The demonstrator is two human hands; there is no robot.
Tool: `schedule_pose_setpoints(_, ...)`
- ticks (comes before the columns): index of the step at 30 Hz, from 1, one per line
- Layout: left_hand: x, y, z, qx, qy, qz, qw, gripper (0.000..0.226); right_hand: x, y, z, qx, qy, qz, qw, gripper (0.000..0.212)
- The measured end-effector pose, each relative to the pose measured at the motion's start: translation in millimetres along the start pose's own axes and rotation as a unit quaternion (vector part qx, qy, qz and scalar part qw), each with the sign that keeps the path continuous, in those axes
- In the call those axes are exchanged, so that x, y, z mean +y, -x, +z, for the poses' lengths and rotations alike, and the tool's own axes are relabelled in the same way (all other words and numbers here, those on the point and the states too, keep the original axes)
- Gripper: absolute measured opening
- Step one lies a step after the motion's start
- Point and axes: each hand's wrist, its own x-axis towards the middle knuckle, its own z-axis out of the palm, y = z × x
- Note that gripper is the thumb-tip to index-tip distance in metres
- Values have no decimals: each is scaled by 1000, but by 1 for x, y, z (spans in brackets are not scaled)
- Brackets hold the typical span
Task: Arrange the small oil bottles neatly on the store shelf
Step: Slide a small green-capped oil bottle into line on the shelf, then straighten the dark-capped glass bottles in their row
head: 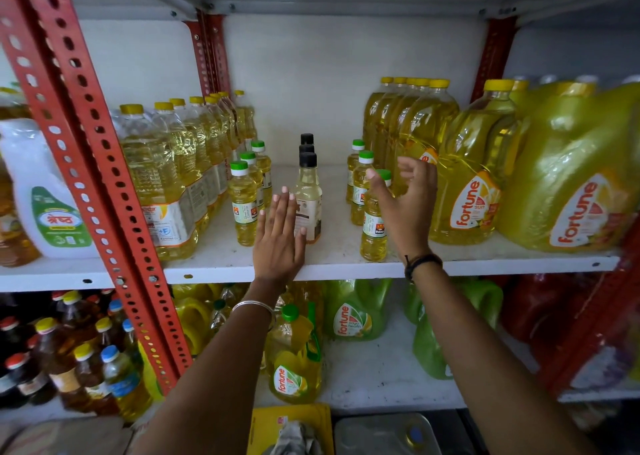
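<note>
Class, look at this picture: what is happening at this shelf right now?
A person is tidying small oil bottles on a white shelf. The left hand lies flat and open beside the front black-capped bottle. The right hand is open, reaching around the front green-capped bottle of the right row. Three short rows stand between larger oil bottles; neither hand grips anything.

Small oil bottles [244,208] glossy clear plastic; shelf [221,257] matt white painted metal; upright [86,136] red perforated metal
</note>
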Motion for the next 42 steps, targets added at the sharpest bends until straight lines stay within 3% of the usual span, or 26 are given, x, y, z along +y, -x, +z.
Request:
schedule_pose_setpoints(2, -13, 3, -6, 4, -12, -5, 1000, 60, -17, 9, 10, 20, -46, -87, 995, 35)
schedule_pose_setpoints(5, -37, 6, -16, 9, -27, -10, 1000, 60, -31, 18, 35, -59, -92, -126, 986, 21)
schedule_pose_setpoints(11, -54, 9, -21, 6, -27, -9, 1000, 61, -20, 15, 95, -157, -46, 22, 986, 35)
schedule_pose_setpoints(16, -56, 10, -19, 12, -25, -4, 1000, 61, -11, 0, 120, -231, -37, 152, 960, 35)
schedule_pose_setpoints(22, -57, 10, -18, 15, -27, 7, 999, 62, -1, -5, 122, -216, -50, 171, 960, 27)
schedule_pose_setpoints(27, -57, 11, -17, 13, -22, 8, 1000, 62, -7, -3, 120, -190, -12, 130, 973, 23)
schedule_pose_setpoints(36, -56, 11, -18, 13, -16, 9, 1000, 61, -15, -2, 116, -160, 2, 124, 979, 30)
schedule_pose_setpoints(42, -56, 11, -18, 13, -11, 7, 1000, 61, -14, -8, 115, -193, 10, 120, 974, 33)
